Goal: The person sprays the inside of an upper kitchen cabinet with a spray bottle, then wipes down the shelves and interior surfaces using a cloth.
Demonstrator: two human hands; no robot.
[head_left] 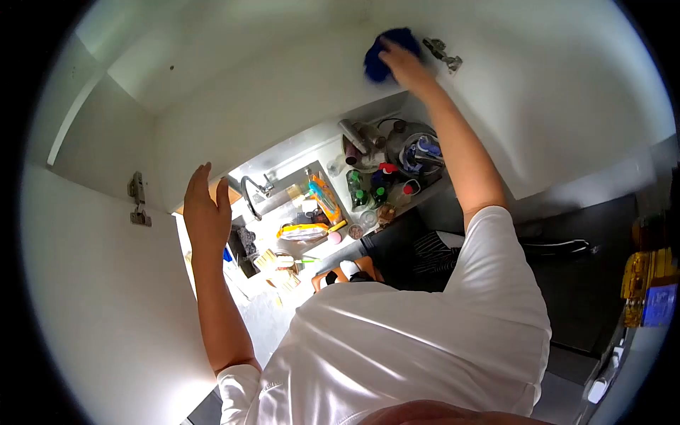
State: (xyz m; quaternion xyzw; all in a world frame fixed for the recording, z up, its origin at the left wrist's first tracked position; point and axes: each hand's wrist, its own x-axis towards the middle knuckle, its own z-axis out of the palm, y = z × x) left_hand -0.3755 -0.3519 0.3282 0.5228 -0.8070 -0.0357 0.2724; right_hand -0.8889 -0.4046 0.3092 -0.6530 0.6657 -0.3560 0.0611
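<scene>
A dark blue cloth [379, 58] lies against the white cabinet shelf [283, 99] near the top of the view. My right hand [406, 65] rests on the cloth, its fingers pressed to it and partly smeared by motion. On the left, my left hand [207, 202] is raised at the shelf's front edge, with its fingers up, the thumb apart and nothing held. Metal hinges sit at both sides of the cabinet, one [443, 55] close to the cloth and one [139, 200] left of my left hand.
Below the cabinet, a counter holds a curved faucet [249, 195], an orange package [324, 198], green bottles [360, 197] and a round container [421, 152] with blue items. White cabinet doors stand open at left [106, 297] and right [559, 92].
</scene>
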